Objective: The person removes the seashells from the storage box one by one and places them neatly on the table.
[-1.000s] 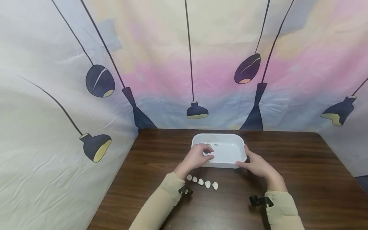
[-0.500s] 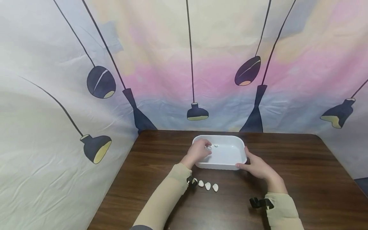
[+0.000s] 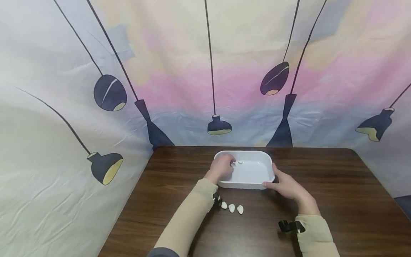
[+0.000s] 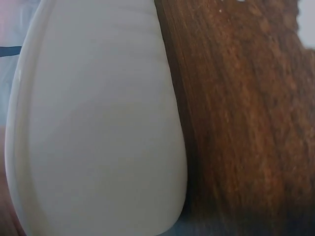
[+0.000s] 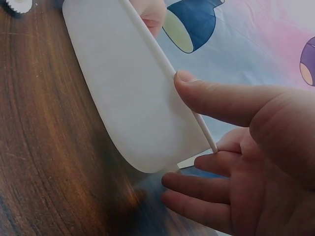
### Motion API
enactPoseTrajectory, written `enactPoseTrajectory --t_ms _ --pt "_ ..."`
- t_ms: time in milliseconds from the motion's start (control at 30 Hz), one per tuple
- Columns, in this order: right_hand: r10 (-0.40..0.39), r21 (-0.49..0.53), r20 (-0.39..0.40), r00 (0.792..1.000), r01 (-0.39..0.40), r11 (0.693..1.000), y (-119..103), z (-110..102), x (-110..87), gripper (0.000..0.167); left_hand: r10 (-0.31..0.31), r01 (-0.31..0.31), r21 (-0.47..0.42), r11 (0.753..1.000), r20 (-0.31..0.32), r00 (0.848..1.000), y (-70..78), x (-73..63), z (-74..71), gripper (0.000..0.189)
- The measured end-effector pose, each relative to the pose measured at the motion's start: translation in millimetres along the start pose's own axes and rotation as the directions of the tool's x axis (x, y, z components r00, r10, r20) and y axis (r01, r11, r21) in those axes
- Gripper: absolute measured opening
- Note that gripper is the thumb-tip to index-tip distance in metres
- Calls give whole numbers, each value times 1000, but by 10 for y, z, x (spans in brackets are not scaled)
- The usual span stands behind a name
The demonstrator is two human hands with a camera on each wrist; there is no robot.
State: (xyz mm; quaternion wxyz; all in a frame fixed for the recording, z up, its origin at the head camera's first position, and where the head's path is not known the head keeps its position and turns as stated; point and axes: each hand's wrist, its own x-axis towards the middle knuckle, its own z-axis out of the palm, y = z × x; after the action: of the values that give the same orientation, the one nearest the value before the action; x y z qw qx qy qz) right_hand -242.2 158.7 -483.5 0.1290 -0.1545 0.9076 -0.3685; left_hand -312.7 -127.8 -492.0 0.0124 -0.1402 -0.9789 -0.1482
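A white rectangular tray (image 3: pixel 255 174) stands near the far edge of the table, with small white shells (image 3: pixel 240 163) inside at its back left. My left hand (image 3: pixel 221 167) reaches over the left rim into it, fingers curled beside the shells; the fingertips are hidden, so whether they pinch one cannot be told. At the right front corner my right hand (image 3: pixel 288 184) grips the tray, thumb (image 5: pixel 197 92) on the rim and forefinger against the end wall. In front of the tray several white shells (image 3: pixel 232 208) lie in a slanting row, partly covered by the left wrist.
The brown wooden table (image 3: pixel 327 185) reaches back to a hanging cloth (image 3: pixel 179 71) printed with lamps. Black wrist mounts (image 3: pixel 290 226) sit at both cuffs, the left one close over the shell row. A shell with a jagged edge (image 5: pixel 18 4) shows at the right wrist view's corner.
My left hand has moved farther into the tray and its fingers have drawn closer together. Its wrist now covers the left end of the shell row. The right hand keeps its hold.
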Motion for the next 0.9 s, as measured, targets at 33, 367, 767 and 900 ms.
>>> enactPoseTrajectory --t_ms 33,367,767,900 --pt "1 1 0 1000 -1 1000 -3 -1 0 107 6 -6 10 1000 -3 1000 -2 1 4 35" --pt "-3 2 -3 1000 3 1000 -5 -5 9 109 31 -31 59 998 14 999 -25 11 46 29" --pt "-10 -1 -8 1000 10 1000 22 5 19 109 19 -22 40 999 65 998 15 -27 35 20" --pt "-7 1 -9 1000 7 1000 19 7 23 109 23 -24 37 999 47 999 15 -24 31 23"
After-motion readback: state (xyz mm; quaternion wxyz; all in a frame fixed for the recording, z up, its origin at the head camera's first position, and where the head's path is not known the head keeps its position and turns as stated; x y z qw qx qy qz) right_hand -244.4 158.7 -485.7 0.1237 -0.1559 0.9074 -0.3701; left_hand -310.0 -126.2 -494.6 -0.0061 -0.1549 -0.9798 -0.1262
